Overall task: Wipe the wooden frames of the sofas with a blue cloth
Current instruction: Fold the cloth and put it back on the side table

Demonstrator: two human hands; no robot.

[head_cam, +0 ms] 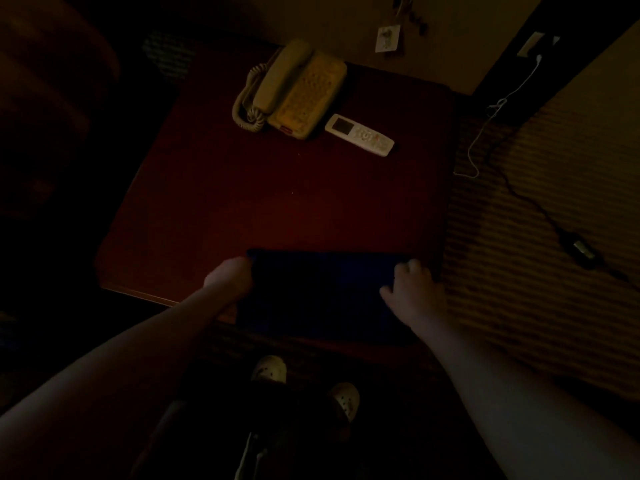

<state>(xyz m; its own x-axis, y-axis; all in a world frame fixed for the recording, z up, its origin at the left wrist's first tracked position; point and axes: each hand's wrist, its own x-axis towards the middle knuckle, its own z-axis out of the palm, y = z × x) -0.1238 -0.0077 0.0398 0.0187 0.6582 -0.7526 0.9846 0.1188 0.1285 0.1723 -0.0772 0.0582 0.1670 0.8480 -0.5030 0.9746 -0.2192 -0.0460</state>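
Head view: both hands on a blue cloth at the worktop's near edge.
Left hand (228, 277) grips one end of the cloth (322, 292), right hand (412, 289) the other, lower centre of frame. Soft, light, limp; probably best bunched in one palm. Phone (298, 88) and remote (360, 134) lie beyond.

In front of me stands the table (214, 202). The cloth (322, 292) lies on its near edge, with my left hand (230, 277) at the cloth's left end and my right hand (414, 289) at its right end. At the far side of the table sits the telephone (294, 88), and the remote control (360, 135) lies just beside it, to the right. A cable (540, 206) runs over the floor to the right of the table. My shoes (304, 386) are below the near edge.
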